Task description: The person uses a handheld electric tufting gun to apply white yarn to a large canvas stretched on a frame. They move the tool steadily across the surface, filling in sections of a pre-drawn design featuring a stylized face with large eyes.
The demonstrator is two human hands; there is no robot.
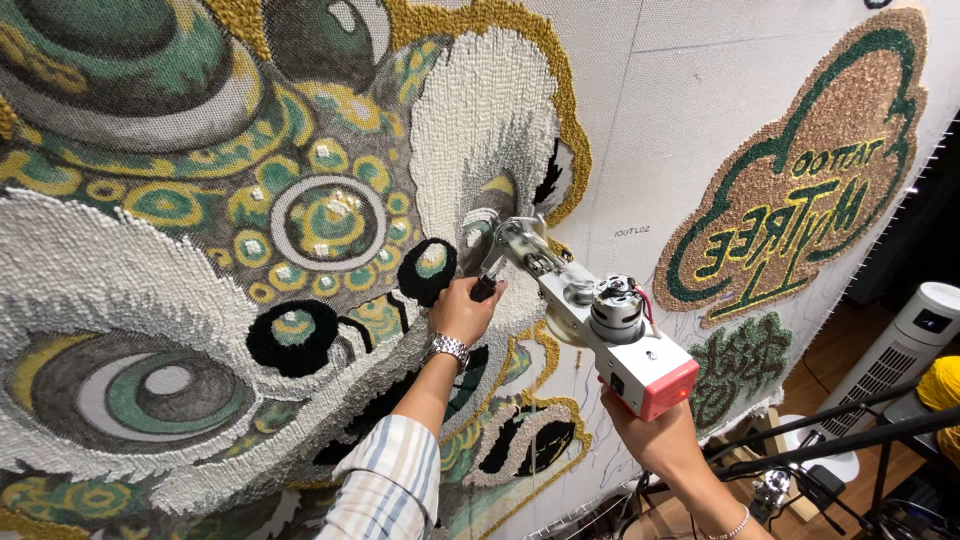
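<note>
A tufting gun (590, 315), white with a pink rear block and a bare motor on top, is pressed tip-first against a stretched backing cloth (660, 120). My left hand (462, 308), a metal watch on its wrist, grips the gun's black front handle. My right hand (645, 430) holds the gun from below at its pink end. The needle end touches the cloth beside a white tufted patch of a large green, gold, white and black lion-mask design (250, 230).
A smaller gold and green tufted emblem (800, 180) sits on the cloth to the right. Lower right stand a white tower fan (905, 350), a yellow yarn ball (940, 385) and black stand bars (830, 430) over a wooden floor.
</note>
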